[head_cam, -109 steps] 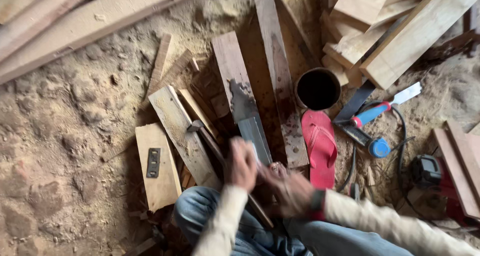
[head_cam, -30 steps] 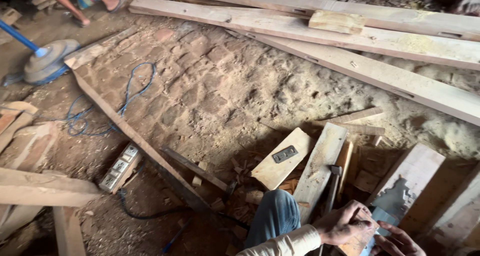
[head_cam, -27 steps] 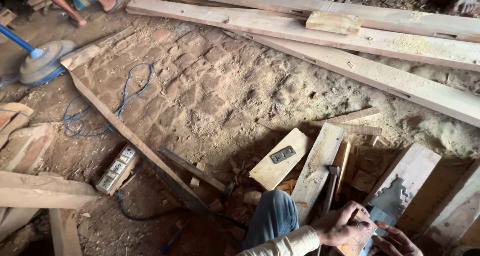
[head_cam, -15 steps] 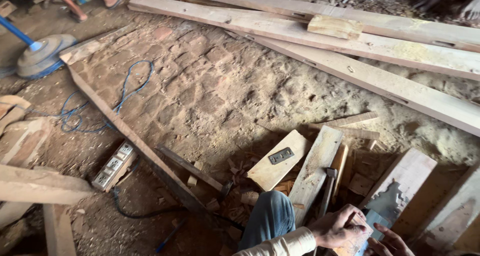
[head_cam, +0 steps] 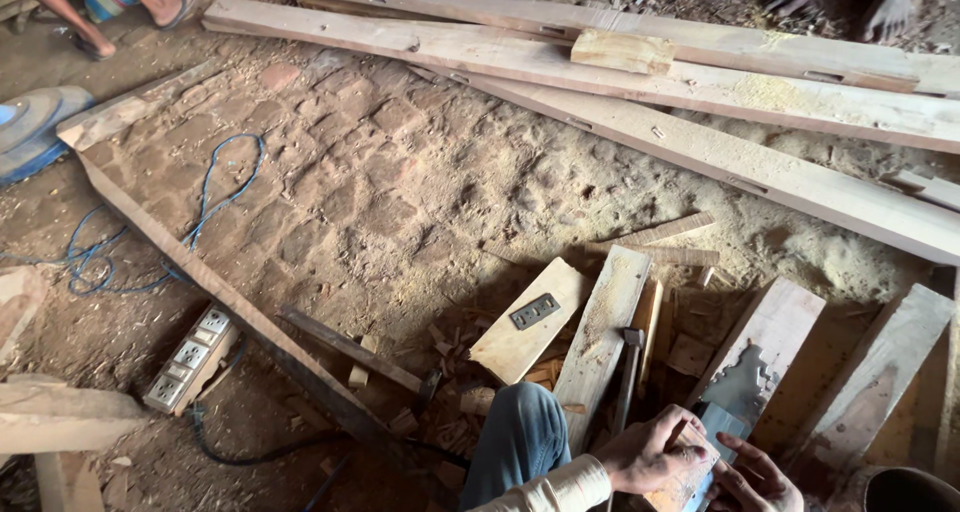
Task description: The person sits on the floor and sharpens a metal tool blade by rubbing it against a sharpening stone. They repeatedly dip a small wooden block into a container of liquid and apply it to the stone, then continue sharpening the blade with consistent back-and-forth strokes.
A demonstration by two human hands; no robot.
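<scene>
Fingers of the left hand are wrapped over a small wood block, gripping it. Right hand lies just beside, fingers loosely curled under the block's far end; whether they grip cannot be told. Just beyond the fingers lie a hammer and a plank.

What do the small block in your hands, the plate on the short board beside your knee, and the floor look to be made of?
Small block, gripped by the left hand with the right hand beside it: bare wood, pale and unfinished. Plate on the short board: probably metal, dull grey with holes. Floor: seemingly brick, reddish blocks under sawdust.
</scene>
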